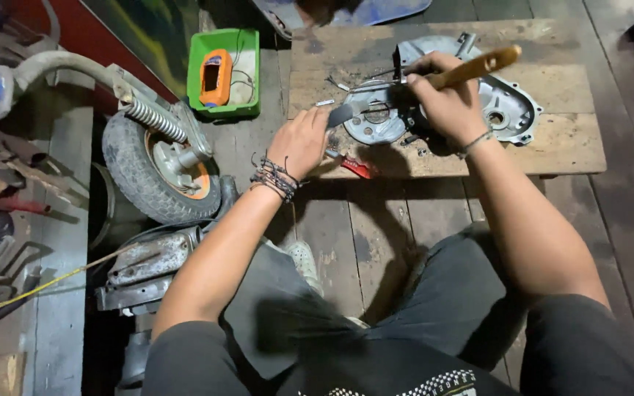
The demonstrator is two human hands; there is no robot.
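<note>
- While the right hand is clenched around the wooden handle of a tool, the handle slants up to the right above the metal engine cover
- the dark head of that tool points left, and the left hand pinches it with curled fingers at its tip
- both hands work over a round grey metal plate that lies against the left part of the engine cover
- plate and cover rest on a worn wooden board set on the plank floor, well in front of the person's knees
- a red-handled tool lies on the board's near edge, just beside the left hand
- the left wrist wears dark cord bracelets, the right wrist a thin band
- far left of the board stands a green plastic tray holding an orange meter
- a small tyred wheel with a spring shock lies on the floor left of the left forearm
</note>
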